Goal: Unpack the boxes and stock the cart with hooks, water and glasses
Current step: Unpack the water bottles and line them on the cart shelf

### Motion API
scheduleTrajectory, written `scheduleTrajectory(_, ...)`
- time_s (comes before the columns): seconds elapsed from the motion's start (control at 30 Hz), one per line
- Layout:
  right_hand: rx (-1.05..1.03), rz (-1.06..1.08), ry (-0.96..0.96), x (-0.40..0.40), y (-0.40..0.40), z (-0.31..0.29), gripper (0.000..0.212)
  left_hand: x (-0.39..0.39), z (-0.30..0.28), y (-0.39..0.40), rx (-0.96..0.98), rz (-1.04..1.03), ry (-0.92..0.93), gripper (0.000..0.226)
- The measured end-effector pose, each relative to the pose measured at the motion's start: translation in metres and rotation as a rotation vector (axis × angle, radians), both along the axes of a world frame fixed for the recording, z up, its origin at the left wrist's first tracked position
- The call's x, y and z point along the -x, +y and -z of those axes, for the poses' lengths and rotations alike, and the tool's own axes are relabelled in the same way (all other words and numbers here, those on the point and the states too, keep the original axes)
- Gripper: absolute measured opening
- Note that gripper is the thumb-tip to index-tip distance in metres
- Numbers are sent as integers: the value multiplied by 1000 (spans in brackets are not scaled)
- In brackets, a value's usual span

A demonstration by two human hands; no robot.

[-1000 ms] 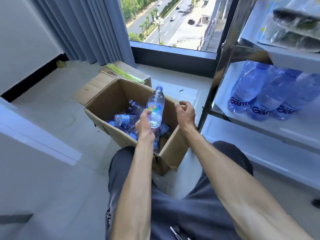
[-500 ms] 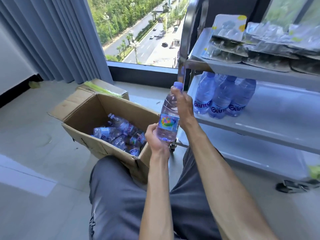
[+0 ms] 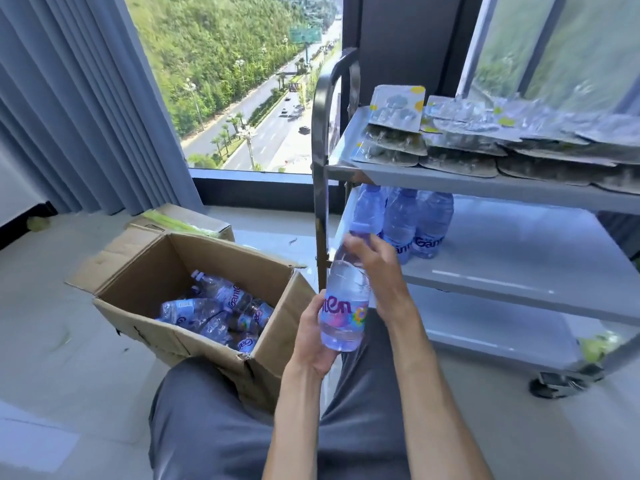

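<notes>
The bottle (image 3: 344, 306) is what I'm carrying from the box (image 3: 194, 337), left hand (image 3: 313, 344) gripping its base, right hand (image 3: 375, 268) pinching its neck, and next I'm standing it beside the bottles (image 3: 412, 223) on the cart (image 3: 519, 271) at right.

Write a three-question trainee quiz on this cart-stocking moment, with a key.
1. True or false: the left hand grips the base of the held bottle.
2. Which shelf of the cart holds the standing bottles? A top, B middle, C bottom.
3. Fill in: the hook packs lie on the ___ shelf.

Key: 1 true; 2 B; 3 top. The right hand grips the bottle's neck; more bottles lie in the cardboard box.
</notes>
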State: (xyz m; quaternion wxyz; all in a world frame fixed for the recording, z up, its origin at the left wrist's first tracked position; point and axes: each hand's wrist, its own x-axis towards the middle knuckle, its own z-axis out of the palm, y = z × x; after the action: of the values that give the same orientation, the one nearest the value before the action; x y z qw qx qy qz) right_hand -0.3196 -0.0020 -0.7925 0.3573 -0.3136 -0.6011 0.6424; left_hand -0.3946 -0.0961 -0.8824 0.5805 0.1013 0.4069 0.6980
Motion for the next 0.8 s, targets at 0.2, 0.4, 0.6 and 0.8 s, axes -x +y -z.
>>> scheduleTrajectory(0.2,-43,90,3,-18,2,-13,31,-12,11,8,-187,280,-134,73)
scheduleTrajectory(0.4,-147,21,33,-30,5,-8,31,-24,20,16,21,190,54,56)
scheduleTrajectory(0.6,-167,309,-112,-17,0,-4,43,-23,15,8,-75,176,-151,57)
scheduleTrajectory(0.8,-122,160,33,-23,-6,8,35,-22,23,7,46,124,-190,63)
